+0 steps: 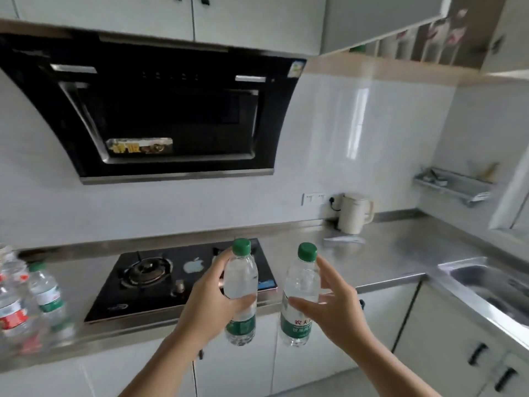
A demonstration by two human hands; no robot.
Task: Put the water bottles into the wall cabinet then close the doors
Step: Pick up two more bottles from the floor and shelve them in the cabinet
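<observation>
My left hand [210, 305] grips a clear water bottle with a green cap and green label [241, 277], held upright in front of the stove. My right hand [333, 308] holds a second bottle of the same kind [302, 285] beside it, also upright. Both bottles hang in the air above the counter's front edge. More water bottles [45, 296], some with red labels and some with green, stand on the counter at the far left. The wall cabinet [429, 44] at the upper right has its door [380, 18] swung open, and blurred items show on its shelf.
A black range hood [160, 110] hangs over a black gas stove [160, 279]. A cream kettle [355, 213] stands by the wall socket. A steel sink [486, 285] lies at the right, with a metal wall rack [452, 184] above it. Closed white cabinets run above the hood.
</observation>
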